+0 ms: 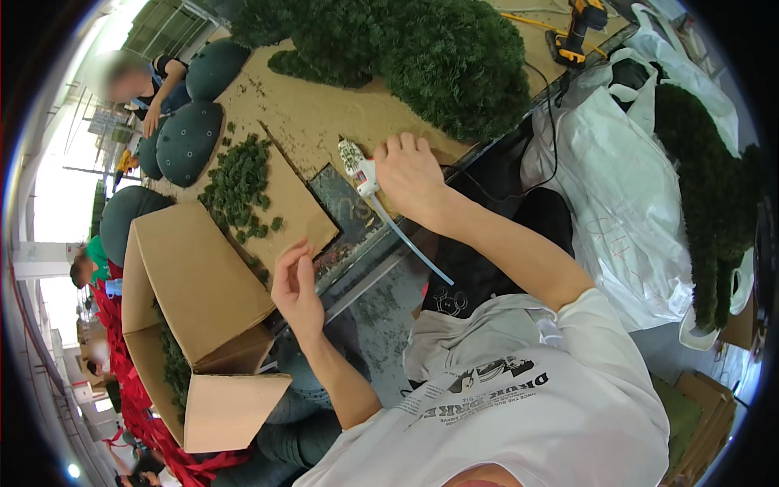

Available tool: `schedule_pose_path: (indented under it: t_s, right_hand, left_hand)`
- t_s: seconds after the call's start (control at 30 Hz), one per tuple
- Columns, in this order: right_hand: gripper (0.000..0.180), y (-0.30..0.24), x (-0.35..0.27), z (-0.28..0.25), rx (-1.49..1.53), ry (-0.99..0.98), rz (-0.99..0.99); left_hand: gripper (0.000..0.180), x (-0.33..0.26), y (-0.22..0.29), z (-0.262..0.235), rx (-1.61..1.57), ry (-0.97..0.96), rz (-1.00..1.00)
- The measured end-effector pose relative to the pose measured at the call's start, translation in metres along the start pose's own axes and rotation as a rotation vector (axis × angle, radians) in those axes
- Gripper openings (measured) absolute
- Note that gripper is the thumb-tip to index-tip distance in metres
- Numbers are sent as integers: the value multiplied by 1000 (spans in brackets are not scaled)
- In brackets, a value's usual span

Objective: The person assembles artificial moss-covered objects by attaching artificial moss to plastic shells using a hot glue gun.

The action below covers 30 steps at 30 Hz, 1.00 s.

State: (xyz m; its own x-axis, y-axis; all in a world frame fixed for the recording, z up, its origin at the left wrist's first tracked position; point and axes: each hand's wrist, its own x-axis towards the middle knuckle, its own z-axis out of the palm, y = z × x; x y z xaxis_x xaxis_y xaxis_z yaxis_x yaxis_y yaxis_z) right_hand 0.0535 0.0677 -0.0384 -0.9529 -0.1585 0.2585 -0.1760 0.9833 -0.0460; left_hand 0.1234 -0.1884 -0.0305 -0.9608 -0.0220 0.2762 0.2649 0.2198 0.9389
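Note:
On the brown table edge, my right hand (410,174) is closed round the handle of a white glue gun (363,172). Its nozzle points away from me, and a long translucent glue stick (414,253) trails from its back end. My left hand (299,288) is raised beside the near edge of a flat cardboard sheet (302,215), its fingers loosely bent and apart, with nothing seen in them. Small green foliage sprigs (239,183) lie heaped on that sheet. Beyond the glue gun stands a large, dense green foliage piece (454,69).
An open cardboard box (199,280) holding greenery stands at my left. Dark green domes (191,142) line the far left, near a person (154,85). A cordless drill (578,32) rests at the far right, with a black cable (554,122) and white sacks (604,195) nearer me.

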Motion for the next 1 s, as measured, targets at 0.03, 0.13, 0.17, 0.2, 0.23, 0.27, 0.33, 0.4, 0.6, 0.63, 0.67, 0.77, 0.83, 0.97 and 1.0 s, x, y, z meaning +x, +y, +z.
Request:
schedule_pose_path:
  t_s: [0.03,0.13,0.17,0.2,0.23,0.27,0.33,0.4,0.6,0.63,0.67,0.77,0.83,0.97,1.0]
  right_hand:
    - [33,3,6,3,-15,7,12]
    - [36,9,13,12,162,33,-25]
    - [36,8,11,7,151,39,-21]
    - [41,9,6,2,255,62,-24]
    - [46,11,0,-2,360,84,-24]
    - [52,14,-10,-4,389,94,-40]
    - [51,19,-37,-16,510,181,-5]
    - [46,36,-69,-31,687,347,66]
    - [25,83,-167,-6,1167,565,620]
    - [26,82,-170,-5,1213,637,684]
    - [28,86,-180,3,1219,603,750]
    - [27,87,-190,12,1245,516,848]
    - [26,85,-191,15,1244,473,902]
    - [24,92,-189,22,1292,513,901]
    - [24,94,-188,25,1303,498,895]
  left_hand:
    - [19,-1,-1,-6,16,7,12]
    - [16,13,5,-13,-22,19,60]
    - [16,17,11,-14,-19,29,81]
    - [16,26,15,-10,-39,32,117]
    - [16,35,19,-6,-52,20,120]
    - [18,45,24,-1,-32,30,158]
    - [22,63,35,8,0,27,232]
    - [23,86,51,28,-35,-2,267]
    - [31,145,83,127,219,-342,620]
    - [36,149,85,152,267,-444,679]
    - [43,153,79,177,280,-516,769]
    - [58,173,70,220,393,-585,1034]
    - [67,189,62,246,461,-596,1215]
    - [89,207,73,268,731,-654,1313]
    - [87,209,71,273,733,-616,1347]
